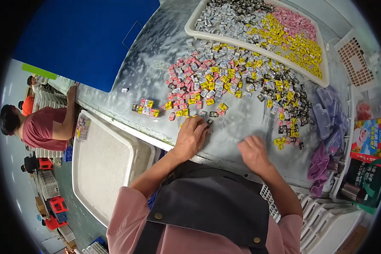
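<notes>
A person's left hand [191, 134] meets the near edge of a colourful spread on a grey counter [241, 122], the right hand [253, 151] set apart.

The left fingers are bent and close together; whether they grip anything cannot be told. A small black rectangular piece [214, 114] lies just beyond and right of them, its long axis roughly sideways, the left hand nearer. The blurred right fingers curl inward, any contents hidden. Farther out lie loose pink, yellow, black and silvery-white rectangular pieces [182, 77]. Beyond, a white rectangular plastic tray [191, 30] holds similar pieces in patches by colour. At left, a white perforated plastic tray [101, 156] bears a small coloured cluster [82, 128] near one corner.
</notes>
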